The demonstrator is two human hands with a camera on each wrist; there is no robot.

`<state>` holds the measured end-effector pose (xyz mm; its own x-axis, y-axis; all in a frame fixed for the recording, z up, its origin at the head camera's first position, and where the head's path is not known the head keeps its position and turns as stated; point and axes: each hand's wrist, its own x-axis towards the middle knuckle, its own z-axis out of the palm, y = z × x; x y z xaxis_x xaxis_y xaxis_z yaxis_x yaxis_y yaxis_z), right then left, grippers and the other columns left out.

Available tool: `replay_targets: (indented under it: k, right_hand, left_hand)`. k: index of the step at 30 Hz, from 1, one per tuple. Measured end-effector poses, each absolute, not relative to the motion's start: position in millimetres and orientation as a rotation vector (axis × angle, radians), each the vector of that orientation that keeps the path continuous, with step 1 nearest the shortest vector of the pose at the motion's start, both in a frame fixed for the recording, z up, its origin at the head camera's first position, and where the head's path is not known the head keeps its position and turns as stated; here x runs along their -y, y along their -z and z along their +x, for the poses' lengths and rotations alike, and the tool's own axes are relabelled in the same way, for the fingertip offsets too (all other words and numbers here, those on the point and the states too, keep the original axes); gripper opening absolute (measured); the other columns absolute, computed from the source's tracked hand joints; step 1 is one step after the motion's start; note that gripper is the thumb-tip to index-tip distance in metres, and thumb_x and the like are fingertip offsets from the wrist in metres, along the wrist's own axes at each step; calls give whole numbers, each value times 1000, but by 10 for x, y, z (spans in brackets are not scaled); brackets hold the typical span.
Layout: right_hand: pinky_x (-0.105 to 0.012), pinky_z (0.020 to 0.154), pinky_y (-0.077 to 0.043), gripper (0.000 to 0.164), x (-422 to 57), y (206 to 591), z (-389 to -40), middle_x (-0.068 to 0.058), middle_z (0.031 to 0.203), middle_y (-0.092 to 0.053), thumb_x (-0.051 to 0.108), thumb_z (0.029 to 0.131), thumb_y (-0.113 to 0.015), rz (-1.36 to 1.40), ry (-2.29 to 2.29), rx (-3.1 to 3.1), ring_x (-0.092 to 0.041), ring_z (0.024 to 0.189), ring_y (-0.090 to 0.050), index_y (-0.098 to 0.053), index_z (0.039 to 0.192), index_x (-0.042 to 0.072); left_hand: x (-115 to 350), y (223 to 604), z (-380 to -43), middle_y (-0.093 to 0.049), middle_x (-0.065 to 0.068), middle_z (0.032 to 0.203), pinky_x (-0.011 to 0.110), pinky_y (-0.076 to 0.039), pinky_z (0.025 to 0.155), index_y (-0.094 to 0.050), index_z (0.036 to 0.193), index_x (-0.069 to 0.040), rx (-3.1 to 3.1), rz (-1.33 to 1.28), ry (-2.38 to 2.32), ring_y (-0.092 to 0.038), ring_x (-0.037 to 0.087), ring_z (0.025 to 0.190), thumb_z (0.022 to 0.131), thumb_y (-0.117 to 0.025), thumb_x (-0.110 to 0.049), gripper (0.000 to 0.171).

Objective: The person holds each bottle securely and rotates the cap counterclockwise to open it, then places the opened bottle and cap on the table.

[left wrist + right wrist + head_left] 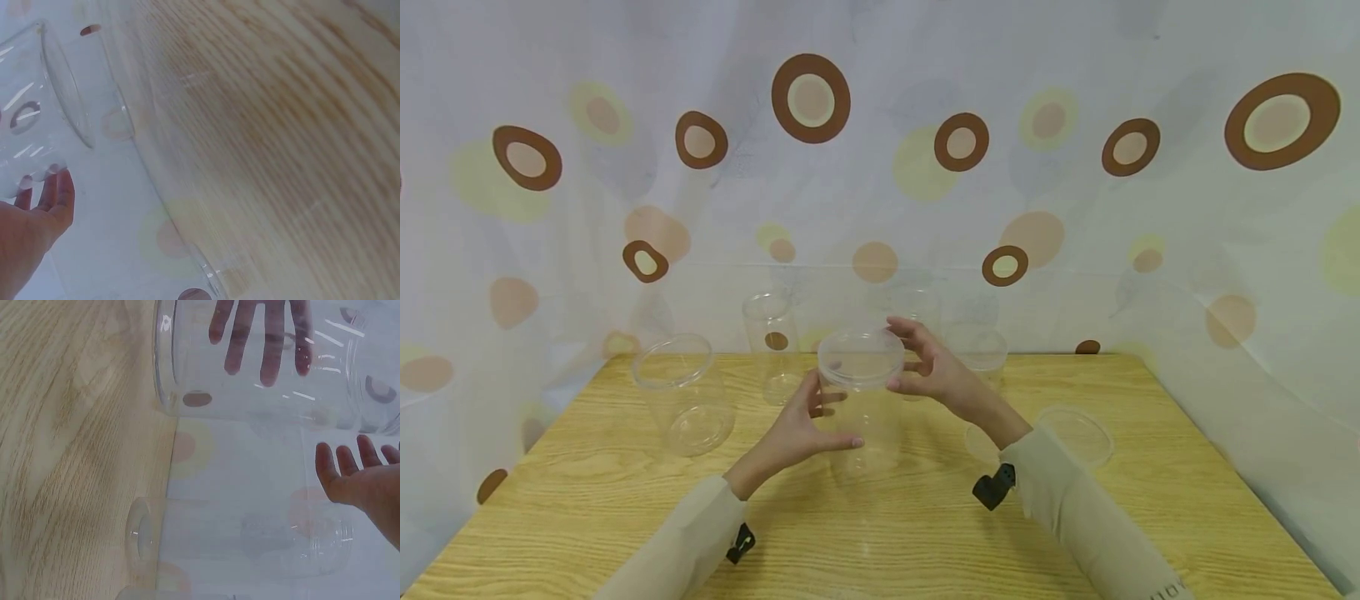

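Clear plastic, I'd guess: the big jar [874,408] seems held just above the table [925,550], its side clasped between the left hand's [792,435] thumb and fingers. Beside the rim [859,382], the right hand [946,382] is loose, clasping nothing. Expect something light, stiff (slippery, too), best held round its middle.

Soft, rather dim light falls evenly around me, white glare streaks the clear jar [281,397] at two o'clock in the right wrist view, and bluish haze softens the left wrist's.
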<state>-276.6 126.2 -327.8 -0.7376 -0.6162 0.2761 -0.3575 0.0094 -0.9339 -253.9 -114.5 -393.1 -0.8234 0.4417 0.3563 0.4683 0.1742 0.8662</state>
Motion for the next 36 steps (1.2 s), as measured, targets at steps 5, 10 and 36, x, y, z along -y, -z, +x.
replay_targets:
  k: [5, 10, 36]
  right_hand:
    - [-49, 103, -32, 84, -1162, 3285, -2664, -11, 144, -29, 30, 76, -75, -961, 1879, -2297, -26, 130, -30, -25, 142, 19]
    - [-49, 102, -35, 87, -1059, 3301, -2607, -8, 140, -34, 33, 72, -77, -870, 1858, -2468, -24, 127, -33, -26, 141, 17]
    - [-31, 86, -48, 83, -1242, 3275, -2869, -14, 140, -30, 29, 78, -73, -1072, 1807, -1866, -35, 120, -38, -23, 143, 14]
  left_hand:
    - [1142, 3925, -2542, -31, 6, 141, 57, -36, 96, -21, 141, -27, 2400, -860, 1771, -43, 38, 123, 69, -81, -17, 94]
    - [1137, 3906, -2531, -29, 6, 143, 57, -34, 97, -21, 141, -24, 2403, -839, 1786, -41, 39, 124, 69, -80, -15, 94]
    - [1133, 3892, -2515, -35, 9, 139, 52, -40, 95, -20, 142, -25, 2382, -975, 1794, -45, 40, 120, 68, -81, -15, 97]
